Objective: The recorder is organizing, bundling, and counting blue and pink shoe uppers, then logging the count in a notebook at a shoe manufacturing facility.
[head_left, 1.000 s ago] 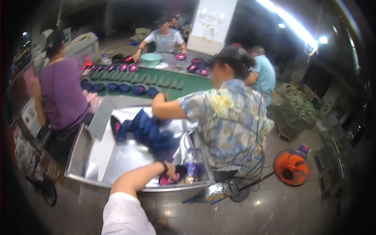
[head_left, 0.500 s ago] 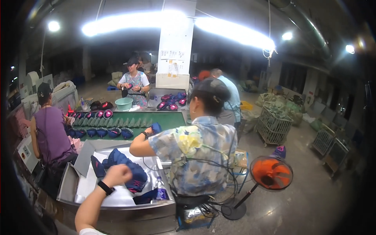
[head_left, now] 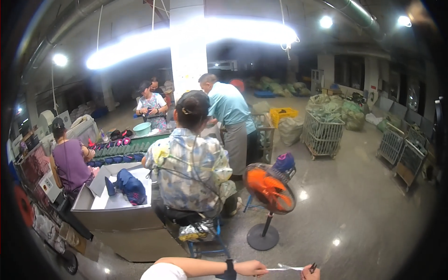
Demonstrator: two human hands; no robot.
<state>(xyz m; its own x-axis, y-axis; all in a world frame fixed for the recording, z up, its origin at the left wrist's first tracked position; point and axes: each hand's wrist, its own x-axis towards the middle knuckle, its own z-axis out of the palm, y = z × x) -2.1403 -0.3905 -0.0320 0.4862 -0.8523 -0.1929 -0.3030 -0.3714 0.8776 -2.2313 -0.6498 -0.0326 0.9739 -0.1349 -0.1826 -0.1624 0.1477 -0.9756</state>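
At the lower edge my left hand [head_left: 250, 268], wearing a dark wristband, is closed on one end of a thin whitish strip [head_left: 284, 268]. The strip stretches across to my right hand [head_left: 310, 273], which is partly cut off by the frame's edge. My right hand's fingers are closed around a small dark pointed tool [head_left: 313, 268]; its exact kind is too small to tell. Both hands are held low, in front of the floor and the standing fan.
An orange fan [head_left: 269, 189] stands ahead, beside a co-worker in a patterned shirt [head_left: 189, 172] seated on a blue-legged stool. To the left, a large box [head_left: 126, 233] holds navy shoe uppers [head_left: 130, 186]. Wheeled cages [head_left: 323, 133] with sacks stand at the far right.
The view has swung right and away from the box. My left hand has moved from above the navy uppers to the lower right. My right hand and the strip have come into view.
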